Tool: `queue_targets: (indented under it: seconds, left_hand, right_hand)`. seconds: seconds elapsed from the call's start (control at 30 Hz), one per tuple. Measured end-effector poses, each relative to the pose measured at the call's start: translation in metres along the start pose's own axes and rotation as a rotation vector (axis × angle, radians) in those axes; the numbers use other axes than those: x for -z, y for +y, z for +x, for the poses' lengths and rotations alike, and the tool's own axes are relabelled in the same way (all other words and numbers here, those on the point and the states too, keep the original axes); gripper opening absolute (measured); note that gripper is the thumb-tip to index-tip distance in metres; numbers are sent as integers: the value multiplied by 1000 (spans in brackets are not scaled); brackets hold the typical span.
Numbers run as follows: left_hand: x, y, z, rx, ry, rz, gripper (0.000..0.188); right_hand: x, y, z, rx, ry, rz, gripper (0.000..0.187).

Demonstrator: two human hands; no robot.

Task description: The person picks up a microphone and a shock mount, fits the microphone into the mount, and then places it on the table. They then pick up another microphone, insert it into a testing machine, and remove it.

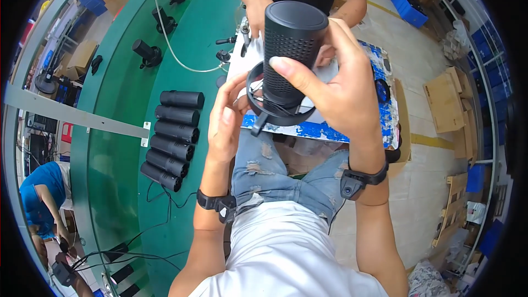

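Note:
A black cylindrical microphone [289, 49] with a perforated grille is held up in front of me, its flat top tilted toward me. My right hand [349, 85] wraps round its right side, the thumb across the grille. The microphone's lower end sits within a black ring-shaped stand [289, 119], which has a small tab at the front. At the left, my left hand [223, 118] grips the rim of this stand; some of its fingers are hidden behind it. Whether stand and microphone are joined, I cannot tell.
Several black cylinders [177, 115] lie in a row on the green bench [129, 137]. Further up stand microphones on bases [147, 54]. Beneath my hands is a chipped blue-and-white tabletop [324, 132]. Opposite, a co-worker's hand [258, 14] reaches over it. A pale cable [170, 49] crosses the bench.

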State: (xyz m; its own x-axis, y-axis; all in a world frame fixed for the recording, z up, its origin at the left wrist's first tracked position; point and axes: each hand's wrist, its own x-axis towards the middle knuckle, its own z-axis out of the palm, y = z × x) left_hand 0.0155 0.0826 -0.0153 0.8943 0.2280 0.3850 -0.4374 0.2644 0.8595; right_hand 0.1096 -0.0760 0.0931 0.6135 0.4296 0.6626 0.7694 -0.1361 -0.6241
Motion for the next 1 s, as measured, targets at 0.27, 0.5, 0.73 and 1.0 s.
queue_targets:
  seconds: [0.27, 0.5, 0.73, 1.0]
  left_hand:
    - [-13, -7, -6, 25, -56, 34, 82]
    - [2, 25, -1, -150, -133, 670, 73]
    - [69, 31, -18, -100, 216, 897, 62]
    - [316, 59, 50, 103, 1096, 1253, 80]
  right_hand:
    - [4, 2, -8, -79, 3, -2, 47]
    - [-4, 7, -29, -28, -151, -27, 59]
    - [-24, 24, -75, -234, -410, 289, 61]
    - [-12, 63, -146, -594, -506, 525, 38]
